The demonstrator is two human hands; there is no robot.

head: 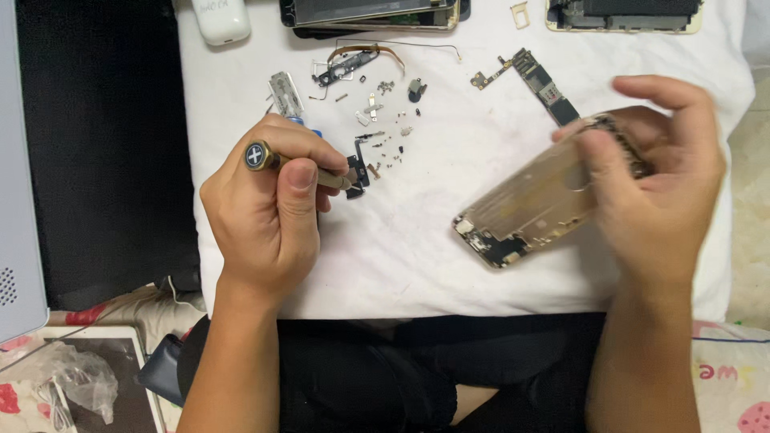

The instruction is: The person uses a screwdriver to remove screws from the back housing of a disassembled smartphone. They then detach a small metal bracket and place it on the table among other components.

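The phone shell [529, 212] is a gold metal back, stripped, with dark parts left at its lower end; it is held tilted above the white cloth [417, 265]. The right hand [654, 180] grips its upper end, hiding that part. The left hand [273, 200] is closed around a screwdriver [277, 160], whose tip is hard to make out. Tiny screws [385, 144] lie loose on the cloth by a circuit board [539, 80].

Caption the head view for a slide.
Left hand grips a screwdriver; right hand holds a gold phone housing above a white cloth strewn with tiny screws and a logic board.
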